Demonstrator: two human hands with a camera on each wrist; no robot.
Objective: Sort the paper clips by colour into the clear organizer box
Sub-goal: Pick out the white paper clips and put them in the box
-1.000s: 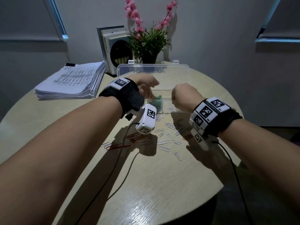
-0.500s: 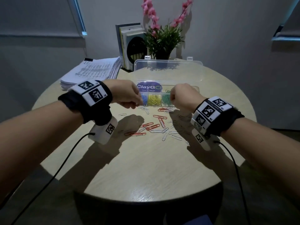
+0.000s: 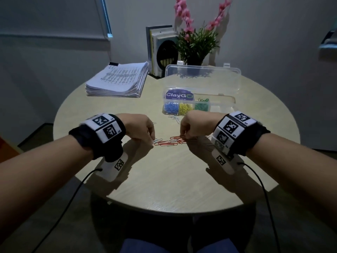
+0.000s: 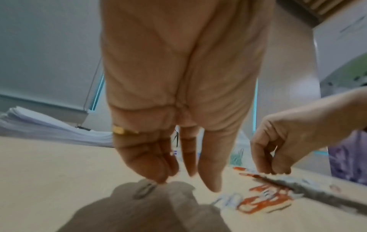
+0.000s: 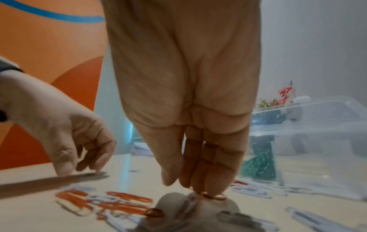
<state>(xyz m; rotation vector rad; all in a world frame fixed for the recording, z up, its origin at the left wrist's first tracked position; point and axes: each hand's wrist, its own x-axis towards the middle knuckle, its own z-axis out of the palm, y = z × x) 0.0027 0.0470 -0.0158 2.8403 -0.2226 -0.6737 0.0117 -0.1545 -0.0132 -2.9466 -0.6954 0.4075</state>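
The clear organizer box (image 3: 224, 105) stands open at mid-table, lid (image 3: 202, 77) tipped back, with blue clips (image 3: 170, 108), yellow clips (image 3: 185, 108) and green clips (image 3: 201, 107) in separate compartments. A loose pile of red and white clips (image 3: 169, 141) lies in front of it, between my hands. My left hand (image 3: 152, 138) points its fingers down at the pile's left edge, and one fingertip touches a white clip (image 4: 144, 190). My right hand (image 3: 183, 136) presses straight fingers onto clips at the pile's right edge (image 5: 210, 193). Neither hand holds a clip.
A few white clips (image 3: 176, 118) lie by the box's front wall. A stack of papers (image 3: 118, 81) sits back left, with books (image 3: 160, 50) and a potted plant (image 3: 196, 44) behind the box. The round table's near edge (image 3: 164, 209) is close. Cables (image 3: 73, 194) hang from both wrists.
My left hand left the box and came down to the table. Both hands drew nearer to me, and the scattered red and white clips now lie bunched between them.
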